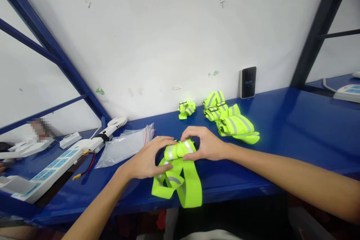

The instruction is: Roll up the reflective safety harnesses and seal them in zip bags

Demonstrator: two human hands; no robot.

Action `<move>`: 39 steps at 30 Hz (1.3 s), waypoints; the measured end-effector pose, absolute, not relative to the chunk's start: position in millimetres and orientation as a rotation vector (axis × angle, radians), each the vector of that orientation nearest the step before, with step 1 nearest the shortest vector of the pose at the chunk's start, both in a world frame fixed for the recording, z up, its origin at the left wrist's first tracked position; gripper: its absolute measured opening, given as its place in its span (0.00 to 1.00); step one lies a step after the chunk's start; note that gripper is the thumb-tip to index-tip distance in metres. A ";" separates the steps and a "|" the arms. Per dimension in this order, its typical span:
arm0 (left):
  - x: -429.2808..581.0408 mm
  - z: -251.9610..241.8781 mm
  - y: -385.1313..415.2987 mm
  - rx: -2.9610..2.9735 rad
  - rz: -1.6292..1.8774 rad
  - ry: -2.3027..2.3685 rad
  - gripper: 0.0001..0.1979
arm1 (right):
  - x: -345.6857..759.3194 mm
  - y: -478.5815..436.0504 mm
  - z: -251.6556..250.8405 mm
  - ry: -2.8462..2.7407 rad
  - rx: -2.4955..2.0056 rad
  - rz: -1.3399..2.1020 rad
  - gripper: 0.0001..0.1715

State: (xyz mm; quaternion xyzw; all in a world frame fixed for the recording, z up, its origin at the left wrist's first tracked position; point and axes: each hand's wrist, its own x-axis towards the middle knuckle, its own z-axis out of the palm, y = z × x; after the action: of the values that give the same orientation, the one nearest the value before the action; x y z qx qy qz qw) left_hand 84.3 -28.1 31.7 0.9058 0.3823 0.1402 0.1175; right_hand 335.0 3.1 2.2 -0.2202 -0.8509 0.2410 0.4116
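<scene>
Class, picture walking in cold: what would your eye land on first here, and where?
The neon yellow reflective strap, held between the left hand and right hand, grabs you first, at the front of the blue shelf. Behind it, more bundled reflective straps glow against the white wall.

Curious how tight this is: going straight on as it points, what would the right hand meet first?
Most likely the folded neon-yellow reflective strap vest, which the right hand already seems to touch; beyond it, the left hand, though depth is unclear.
</scene>
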 end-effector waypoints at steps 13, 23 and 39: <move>106.3 10.3 3.2 2.273 0.806 1.444 0.28 | 335.3 21.9 -5.8 -1.866 -0.815 1.096 0.43; 151.2 12.8 37.8 2.198 1.390 1.123 0.20 | 336.8 35.9 6.6 -0.994 -0.612 1.710 0.27; 140.5 6.8 29.1 2.898 1.506 0.888 0.23 | 340.9 38.0 7.2 -1.083 -0.609 1.891 0.15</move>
State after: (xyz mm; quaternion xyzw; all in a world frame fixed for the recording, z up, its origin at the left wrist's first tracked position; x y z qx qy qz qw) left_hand 140.5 29.1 6.8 0.8499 0.2605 0.4418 -0.1214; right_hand 340.9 38.0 7.2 -0.2436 -0.4330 0.7563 0.4256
